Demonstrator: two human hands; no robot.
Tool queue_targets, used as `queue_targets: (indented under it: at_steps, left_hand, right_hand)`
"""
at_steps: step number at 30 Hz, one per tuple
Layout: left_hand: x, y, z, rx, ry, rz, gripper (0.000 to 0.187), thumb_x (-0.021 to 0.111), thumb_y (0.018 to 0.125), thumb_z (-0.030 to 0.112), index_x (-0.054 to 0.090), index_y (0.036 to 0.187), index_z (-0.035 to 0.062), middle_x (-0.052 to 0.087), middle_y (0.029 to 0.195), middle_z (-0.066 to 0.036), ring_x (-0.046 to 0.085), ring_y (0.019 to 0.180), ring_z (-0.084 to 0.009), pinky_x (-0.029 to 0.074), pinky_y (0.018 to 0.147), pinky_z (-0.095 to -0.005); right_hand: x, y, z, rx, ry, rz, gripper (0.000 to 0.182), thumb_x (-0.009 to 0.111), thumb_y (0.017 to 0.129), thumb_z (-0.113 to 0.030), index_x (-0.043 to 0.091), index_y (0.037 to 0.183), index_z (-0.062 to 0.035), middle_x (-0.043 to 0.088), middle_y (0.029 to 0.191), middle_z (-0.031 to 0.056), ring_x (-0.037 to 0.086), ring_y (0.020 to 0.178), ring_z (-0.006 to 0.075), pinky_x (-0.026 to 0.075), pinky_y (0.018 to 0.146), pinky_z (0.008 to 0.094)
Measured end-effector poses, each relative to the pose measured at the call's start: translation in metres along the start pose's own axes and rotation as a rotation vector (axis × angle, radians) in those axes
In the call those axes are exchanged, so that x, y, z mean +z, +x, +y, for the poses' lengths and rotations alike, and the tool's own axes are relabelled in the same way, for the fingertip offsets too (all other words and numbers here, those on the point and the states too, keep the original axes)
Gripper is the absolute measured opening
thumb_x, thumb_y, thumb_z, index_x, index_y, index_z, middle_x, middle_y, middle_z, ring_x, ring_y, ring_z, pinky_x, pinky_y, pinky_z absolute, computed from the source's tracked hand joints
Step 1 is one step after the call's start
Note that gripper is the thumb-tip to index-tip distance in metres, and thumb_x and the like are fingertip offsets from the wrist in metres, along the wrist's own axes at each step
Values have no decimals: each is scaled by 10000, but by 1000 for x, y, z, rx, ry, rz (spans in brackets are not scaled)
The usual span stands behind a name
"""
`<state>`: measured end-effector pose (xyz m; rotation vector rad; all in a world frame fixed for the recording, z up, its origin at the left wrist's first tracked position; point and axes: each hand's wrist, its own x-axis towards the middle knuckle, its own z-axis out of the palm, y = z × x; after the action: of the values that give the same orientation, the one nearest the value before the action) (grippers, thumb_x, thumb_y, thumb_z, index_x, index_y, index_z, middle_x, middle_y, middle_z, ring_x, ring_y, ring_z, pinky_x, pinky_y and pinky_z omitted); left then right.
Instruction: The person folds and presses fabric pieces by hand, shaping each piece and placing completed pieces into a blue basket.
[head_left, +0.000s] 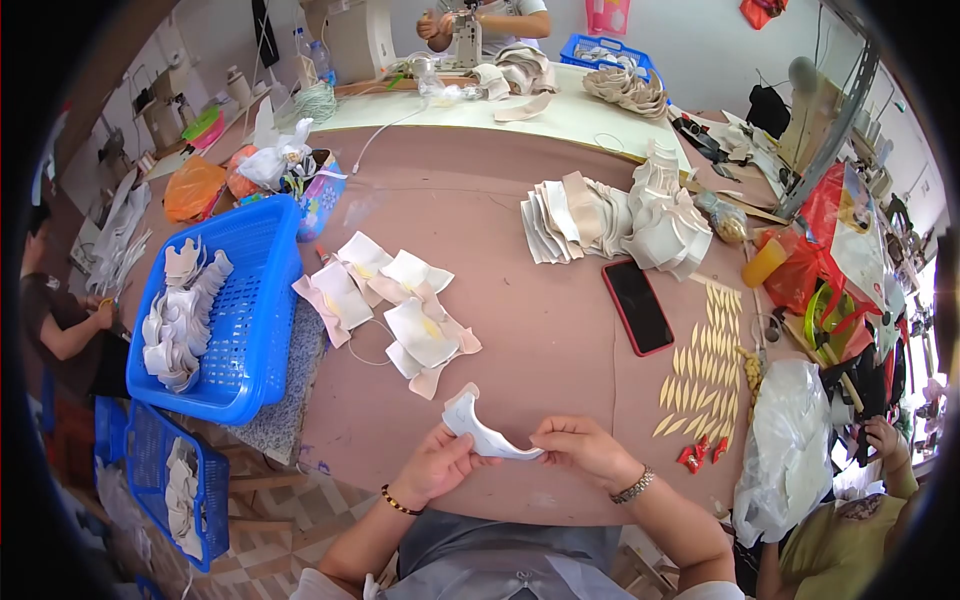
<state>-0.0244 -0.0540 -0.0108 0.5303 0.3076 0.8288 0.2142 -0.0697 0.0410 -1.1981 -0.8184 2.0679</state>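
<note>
Between my two hands, close to the table's front edge, is a curved white fabric piece (487, 436). My left hand (440, 463) pinches its left part with the thumb on top. The thumb and fingers of my right hand (585, 452) close on its right end. Just beyond lie several white and pale pink fabric pieces (420, 335), some with a yellow patch. Right of these, a phone (637, 306) in a red case lies flat. Rows of small yellow leaf-shaped pieces (705, 365) are laid out at the right, with red wrapped bits (703, 454) below them.
Stacked fabric pieces (580, 215) stand at the back right. A blue basket (262, 350) with more pieces is at left, another blue basket (215, 500) lower down. A clear plastic bag (785, 440) lies right. Other people sit at left, right and behind a sewing machine (467, 40).
</note>
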Motion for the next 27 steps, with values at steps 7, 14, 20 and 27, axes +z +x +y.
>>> queue_targets:
  at_steps: [7, 14, 20, 27]
  left_hand:
    - [10, 0, 5, 35, -52, 97, 268, 421, 978, 121, 457, 1234, 50, 572, 1187, -141, 578, 1088, -269, 488, 927, -429]
    - [26, 1, 6, 150, 47, 197, 258, 441, 966, 85, 481, 1214, 28, 583, 1163, -134, 588, 1070, -267, 499, 917, -423]
    - [37, -6, 2, 124, 612, 280, 231, 520, 930, 47, 570, 1151, 2, 615, 1102, -94, 605, 992, -178, 498, 901, -351]
    - [46, -19, 26, 159, 548, 185, 269, 590, 923, 141, 580, 1159, 13, 603, 948, 6, 540, 829, -50, 447, 717, -215]
  right_hand:
    - [10, -5, 7, -273, -203, 10, 172, 605, 920, -190, 617, 889, -21, 570, 785, -27, 489, 703, 21, 413, 642, 187]
    - [9, 11, 4, -575, -537, 217, 126, 617, 901, -118, 614, 883, 7, 579, 786, 7, 517, 805, 48, 427, 696, 208]
    - [51, 13, -22, -639, -474, 238, 122, 622, 888, -123, 620, 851, -6, 596, 795, 3, 530, 760, 67, 424, 672, 217]
    - [92, 25, -31, -442, 338, 67, 56, 609, 871, -54, 617, 856, -1, 640, 821, 40, 582, 759, 85, 472, 698, 223]
